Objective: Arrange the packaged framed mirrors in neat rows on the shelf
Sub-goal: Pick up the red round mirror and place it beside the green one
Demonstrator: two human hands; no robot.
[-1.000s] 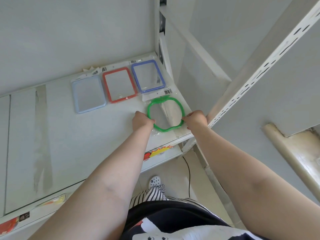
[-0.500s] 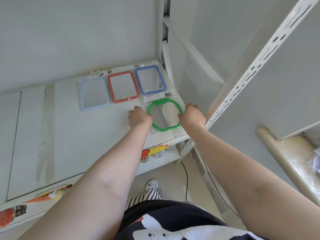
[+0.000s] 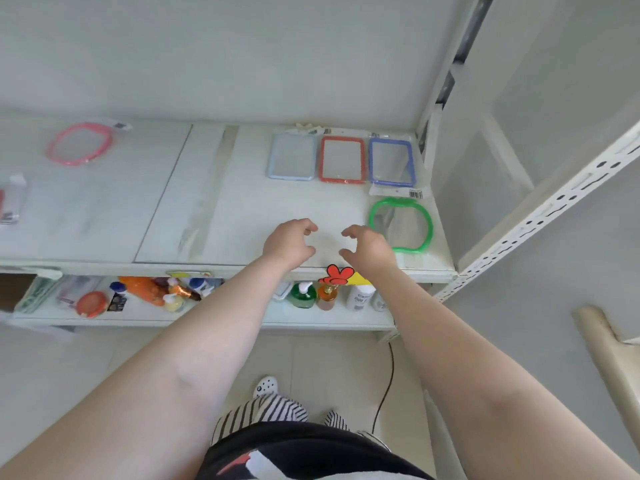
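At the far left of the white shelf (image 3: 104, 216) lies a pink-framed mirror (image 3: 79, 143) in its clear wrap, well apart from the rest, and a blurred packet (image 3: 10, 202) is cut by the picture's left edge. Toward the right, along the back wall, three rectangular packaged mirrors lie flat in a row, just beside one another: a pale blue-framed mirror (image 3: 292, 157), a red-framed mirror (image 3: 342, 160) and a dark blue-framed mirror (image 3: 391, 162). In front of that row, over the bare shelf near its front edge, the left hand (image 3: 289, 244) hovers with its fingers curled and apart, holding nothing. Just beside it the right hand (image 3: 369, 250) is likewise half open and empty. To its right, the green-framed mirror (image 3: 401, 225) lies flat in the shelf's front right corner, below the dark blue one, partly hidden by the right hand. On the lower shelf (image 3: 207, 315) stand bottles and packets.
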